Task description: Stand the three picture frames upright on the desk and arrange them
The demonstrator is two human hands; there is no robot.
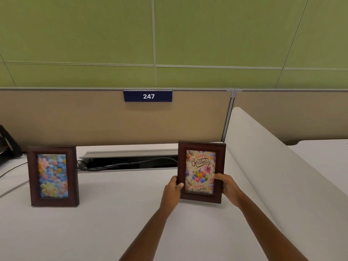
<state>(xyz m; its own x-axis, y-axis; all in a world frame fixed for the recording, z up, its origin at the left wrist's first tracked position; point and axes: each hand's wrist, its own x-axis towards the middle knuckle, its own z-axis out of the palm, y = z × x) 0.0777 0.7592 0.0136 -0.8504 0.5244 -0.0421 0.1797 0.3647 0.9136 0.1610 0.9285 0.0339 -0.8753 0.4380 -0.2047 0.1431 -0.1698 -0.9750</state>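
Note:
Two dark wooden picture frames show on the white desk (122,213). The flower frame (52,176) stands upright at the left, with no hand near it. The birthday frame (201,172), with balloons and "Happy Birthday" lettering, is upright at the right, its lower edge at the desk surface. My left hand (172,191) grips its left edge and my right hand (228,189) grips its right edge. A third frame is not in view.
An open cable tray (130,161) with cables runs along the back of the desk between the frames. A white divider (267,157) rises just right of the birthday frame. A black object (8,142) and cables sit at the far left. A beige partition carries a "247" sign (147,96).

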